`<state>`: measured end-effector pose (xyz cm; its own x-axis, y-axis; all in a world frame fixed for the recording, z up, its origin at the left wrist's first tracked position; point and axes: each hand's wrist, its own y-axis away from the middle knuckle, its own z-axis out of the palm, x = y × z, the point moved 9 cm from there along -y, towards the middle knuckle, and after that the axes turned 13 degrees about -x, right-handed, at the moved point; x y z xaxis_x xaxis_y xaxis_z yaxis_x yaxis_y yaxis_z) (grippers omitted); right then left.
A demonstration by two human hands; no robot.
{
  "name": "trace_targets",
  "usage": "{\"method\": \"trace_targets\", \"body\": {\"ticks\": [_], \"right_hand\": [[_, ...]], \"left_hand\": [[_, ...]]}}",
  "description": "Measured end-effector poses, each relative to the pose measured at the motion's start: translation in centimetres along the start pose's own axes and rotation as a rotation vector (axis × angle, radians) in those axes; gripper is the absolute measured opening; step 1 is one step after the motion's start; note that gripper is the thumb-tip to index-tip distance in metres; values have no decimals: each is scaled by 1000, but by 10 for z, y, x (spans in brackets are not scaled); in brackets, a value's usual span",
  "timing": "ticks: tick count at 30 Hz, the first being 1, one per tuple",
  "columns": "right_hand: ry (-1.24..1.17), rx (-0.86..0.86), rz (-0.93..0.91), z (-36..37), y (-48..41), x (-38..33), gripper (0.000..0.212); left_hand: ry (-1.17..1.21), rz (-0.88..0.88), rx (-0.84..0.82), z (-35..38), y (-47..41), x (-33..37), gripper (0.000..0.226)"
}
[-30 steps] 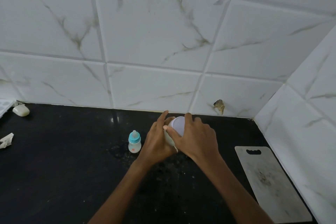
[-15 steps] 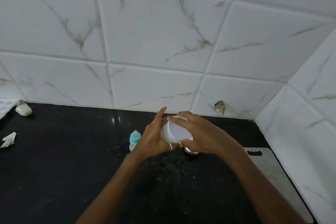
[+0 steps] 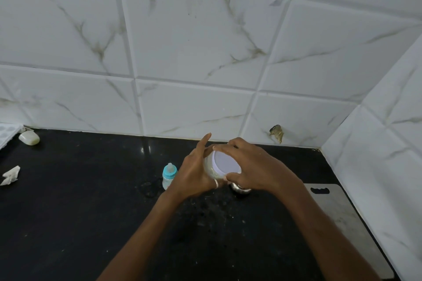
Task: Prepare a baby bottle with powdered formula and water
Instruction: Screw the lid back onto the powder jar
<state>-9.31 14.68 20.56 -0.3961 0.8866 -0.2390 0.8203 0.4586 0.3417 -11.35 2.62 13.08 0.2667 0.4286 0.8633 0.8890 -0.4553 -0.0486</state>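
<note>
Where jar [image 3: 225, 163] is held, black countertop [image 3: 68, 223], tiles [image 3: 194, 52]

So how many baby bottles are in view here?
1: the bottle stands on the counter, left of the left hand holding the jar. Others may be hidden.

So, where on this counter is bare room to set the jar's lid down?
The widest bare counter lies between the crumpled paper and the baby bottle. The cutting board at the right also holds nothing. It is crowded around the left hand and right hand: bottle, held jar with its lid, and steel cup are close together.
</note>
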Motion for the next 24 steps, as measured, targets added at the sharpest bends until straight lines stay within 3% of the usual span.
{"method": "trace_targets", "body": {"ticks": [9,12,18,24], "right_hand": [[27,202,301,-4,10,-3,78],[40,196,355,-2,12,1,85],[-1,-4,-63,5,4,-5,86],[89,14,-112,4,-4,-1,78]], "left_hand": [[-23,-4,124,5,5,1,126],[-65,16,108,4,4,4,126],[-55,13,15,-2,-3,-2,129],[-78,52,-18,-9,-9,2,131]]}}
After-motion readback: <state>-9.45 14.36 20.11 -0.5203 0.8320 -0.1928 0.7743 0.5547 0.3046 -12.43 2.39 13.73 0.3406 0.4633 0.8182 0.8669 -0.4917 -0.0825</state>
